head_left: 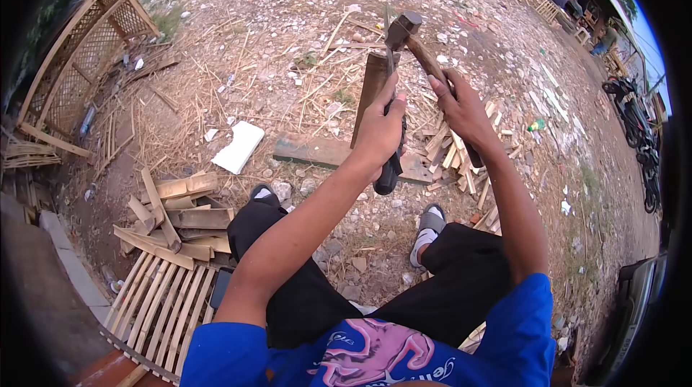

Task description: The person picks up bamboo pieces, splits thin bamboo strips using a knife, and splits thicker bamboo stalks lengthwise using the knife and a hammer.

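Note:
My left hand (382, 131) is closed around the black handle (388, 179) of a large knife. The knife's blade points upward, seen almost edge-on. Just left of the blade is a split bamboo piece (371, 88), upright and partly behind my hand; I cannot tell whether my fingers grip it too. My right hand (465, 109) is wrapped around the wooden handle of a hammer (425, 59). The hammer's metal head is at the blade's upper part, touching or very close to it.
A wooden plank (313, 150) lies on the rubble ground before my feet. Split bamboo pieces (176, 217) are piled at left above a slatted bamboo rack (162, 304). More cut sticks (458, 152) lie at right. A white slab (238, 147) and lattice panels (86, 62) stand farther left.

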`<action>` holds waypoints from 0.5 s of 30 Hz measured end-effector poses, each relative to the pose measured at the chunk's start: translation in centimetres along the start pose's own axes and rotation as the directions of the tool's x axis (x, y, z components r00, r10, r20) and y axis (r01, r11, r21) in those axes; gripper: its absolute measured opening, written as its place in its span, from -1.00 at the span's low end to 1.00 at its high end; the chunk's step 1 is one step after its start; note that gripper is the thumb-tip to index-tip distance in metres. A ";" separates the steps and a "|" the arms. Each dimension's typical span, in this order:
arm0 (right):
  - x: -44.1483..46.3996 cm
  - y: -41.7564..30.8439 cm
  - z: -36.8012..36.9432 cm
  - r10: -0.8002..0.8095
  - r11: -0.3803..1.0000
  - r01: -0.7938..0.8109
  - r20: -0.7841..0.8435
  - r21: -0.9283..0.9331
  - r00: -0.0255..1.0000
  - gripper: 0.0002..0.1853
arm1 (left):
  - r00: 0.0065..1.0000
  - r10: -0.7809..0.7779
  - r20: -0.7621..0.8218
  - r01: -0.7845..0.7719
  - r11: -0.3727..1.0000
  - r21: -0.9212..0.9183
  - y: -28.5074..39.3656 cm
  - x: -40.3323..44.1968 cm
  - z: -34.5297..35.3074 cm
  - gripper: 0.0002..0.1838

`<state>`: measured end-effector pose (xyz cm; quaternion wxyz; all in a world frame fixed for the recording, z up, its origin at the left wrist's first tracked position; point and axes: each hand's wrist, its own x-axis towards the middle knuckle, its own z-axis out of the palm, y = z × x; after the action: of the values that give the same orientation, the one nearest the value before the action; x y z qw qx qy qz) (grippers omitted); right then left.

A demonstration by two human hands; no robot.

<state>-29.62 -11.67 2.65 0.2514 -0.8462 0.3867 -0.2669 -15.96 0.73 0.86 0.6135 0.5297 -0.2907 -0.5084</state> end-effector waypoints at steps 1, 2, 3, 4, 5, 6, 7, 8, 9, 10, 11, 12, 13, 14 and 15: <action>0.1 -0.6 -0.4 0.036 0.999 -0.036 0.030 -0.004 0.999 -0.49 | 1.000 -0.001 -0.004 0.001 1.000 -0.006 0.0 0.1 0.0 -0.45; 0.3 -0.9 -0.8 0.053 0.998 -0.053 0.025 0.027 0.998 -0.49 | 1.000 -0.001 -0.009 0.001 1.000 -0.012 0.0 0.2 0.0 -0.45; 0.7 -1.0 -1.2 0.068 0.996 -0.069 0.022 0.059 0.997 -0.48 | 1.000 0.007 -0.001 -0.007 1.000 -0.009 0.0 0.3 0.0 -0.45; 1.0 -1.8 -1.6 0.083 0.992 -0.084 0.024 0.091 0.996 -0.47 | 1.000 0.014 0.002 -0.014 1.000 -0.007 -0.1 0.3 0.0 -0.45; 1.1 -2.8 -2.3 0.105 0.984 -0.100 -0.026 0.145 0.994 -0.47 | 1.000 0.015 0.004 -0.015 1.000 -0.006 -0.3 0.3 -0.1 -0.45; 1.3 -3.7 -3.1 0.082 0.959 -0.071 -0.030 0.276 0.996 -0.49 | 1.000 0.008 0.004 -0.008 1.000 -0.007 -0.4 0.3 -0.2 -0.45; 1.4 -4.6 -3.6 0.052 0.944 -0.020 -0.088 0.330 0.995 -0.49 | 1.000 0.001 0.006 -0.001 1.000 -0.007 -0.3 0.1 -0.1 -0.46; 1.5 -5.2 -3.9 0.023 0.925 0.036 -0.151 0.379 0.988 -0.50 | 1.000 -0.003 0.010 0.003 1.000 -0.006 -0.2 0.1 -0.1 -0.46; 1.7 -5.3 -3.9 0.039 0.920 0.032 -0.172 0.391 0.984 -0.49 | 1.000 -0.006 0.014 0.006 1.000 -0.002 -0.2 0.1 -0.1 -0.46; 1.8 -4.7 -3.4 0.024 0.956 0.033 -0.189 0.291 0.982 -0.49 | 1.000 -0.007 0.018 0.007 1.000 0.002 -0.1 0.1 -0.2 -0.46; 1.7 -3.4 -2.3 0.006 0.982 0.033 -0.204 0.188 0.979 -0.50 | 1.000 -0.008 0.021 0.008 1.000 0.005 -0.1 0.1 -0.2 -0.46; 1.7 -1.9 -1.0 -0.013 0.996 0.032 -0.219 0.082 0.976 -0.50 | 1.000 0.001 0.014 -0.001 1.000 0.008 -0.1 0.1 -0.3 -0.46; 1.6 0.3 0.1 -0.092 0.992 0.083 -0.095 -0.093 0.991 -0.53 | 1.000 0.012 0.008 -0.012 1.000 0.010 -0.1 0.1 -0.2 -0.46; 0.9 1.1 1.3 -0.057 0.981 0.047 -0.045 -0.190 0.997 -0.55 | 1.000 0.023 0.000 -0.023 1.000 0.013 0.0 0.0 -0.2 -0.46; 0.4 0.4 1.0 0.004 0.986 -0.005 -0.004 -0.170 1.000 -0.56 | 1.000 0.001 0.000 -0.001 1.000 0.017 0.1 -0.2 -0.3 -0.46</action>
<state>-28.95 -12.00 1.75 0.1782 -0.8631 0.4104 -0.2342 -15.71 0.96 0.94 0.6091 0.5350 -0.2952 -0.5056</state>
